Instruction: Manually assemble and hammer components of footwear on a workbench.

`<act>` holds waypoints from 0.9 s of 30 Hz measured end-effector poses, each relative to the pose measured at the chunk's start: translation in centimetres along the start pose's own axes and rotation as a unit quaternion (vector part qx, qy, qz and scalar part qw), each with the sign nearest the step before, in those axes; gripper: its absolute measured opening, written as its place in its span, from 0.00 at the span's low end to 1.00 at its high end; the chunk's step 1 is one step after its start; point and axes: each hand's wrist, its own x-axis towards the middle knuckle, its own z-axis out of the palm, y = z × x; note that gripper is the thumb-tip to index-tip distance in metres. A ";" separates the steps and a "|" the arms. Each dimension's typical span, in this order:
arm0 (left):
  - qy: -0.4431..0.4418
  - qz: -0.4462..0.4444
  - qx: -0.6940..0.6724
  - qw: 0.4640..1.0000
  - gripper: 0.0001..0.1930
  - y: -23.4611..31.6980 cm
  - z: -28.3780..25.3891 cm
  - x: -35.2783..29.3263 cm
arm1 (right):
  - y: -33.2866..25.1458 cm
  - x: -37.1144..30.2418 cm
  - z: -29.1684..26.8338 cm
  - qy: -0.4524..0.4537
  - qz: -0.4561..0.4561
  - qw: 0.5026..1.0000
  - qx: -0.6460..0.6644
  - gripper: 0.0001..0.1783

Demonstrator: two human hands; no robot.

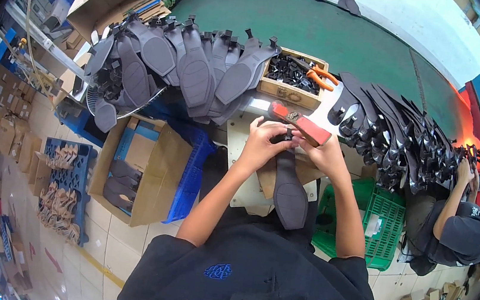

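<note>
A dark grey shoe sole (291, 193) hangs toward me, its wide toe end low and its narrow heel end between my hands. My left hand (265, 145) is closed, thumb and fingers pinching a small black heel piece (288, 135) at that narrow end. From the other side my right hand (324, 154) closes on the same end, its fingers partly hidden. Just beyond both hands is a worn red metal piece (306, 126), overlapping the right fingers; whether they touch it I cannot tell. A pale worktop (239, 144) lies beneath.
Grey soles (195, 75) with heels are heaped at left, more dark soles (389, 132) at right. A wooden box (291, 92) holds small black parts and orange-handled pliers (321, 78). A cardboard box (155, 178) and green crate (384, 219) flank me. Another person (461, 228) works at right.
</note>
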 end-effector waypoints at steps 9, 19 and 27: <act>0.038 0.020 -0.104 0.994 0.16 1.1 -0.5 -0.3 | -1.6 0.0 -0.5 -0.022 -0.105 0.974 -0.198 0.19; 0.035 -0.002 -0.131 0.991 0.13 1.2 -0.7 0.1 | -7.1 -4.7 -0.5 0.091 0.126 0.985 0.077 0.15; 0.004 -0.006 -0.142 0.990 0.15 0.8 -0.7 0.4 | -9.7 -7.4 0.8 0.092 0.068 0.983 -0.145 0.17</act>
